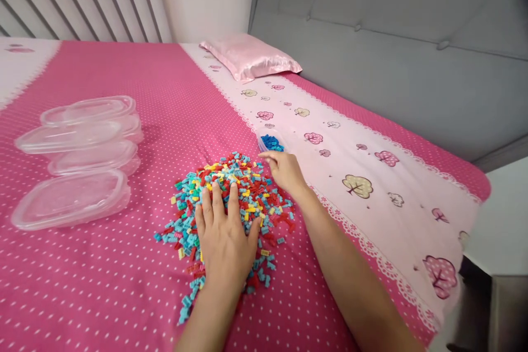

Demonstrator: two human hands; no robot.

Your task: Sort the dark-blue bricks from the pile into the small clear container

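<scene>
A spread-out heap of small building bricks in light blue, red, yellow and green lies on the pink dotted bedsheet. Palm down, my left hand rests on this heap with its fingers stretched out and apart. Just beyond the pile, a small clear plastic tub contains dark blue bricks. My right hand is at the near side of that tub, over the heap's far right edge. Its fingers are drawn together and point left; whatever they hold is hidden or too small to make out.
Several clear plastic containers stand in a row on the left of the bed. A pink satin pillow lies at the back against the grey padded headboard. White slatted panelling rises at the far left.
</scene>
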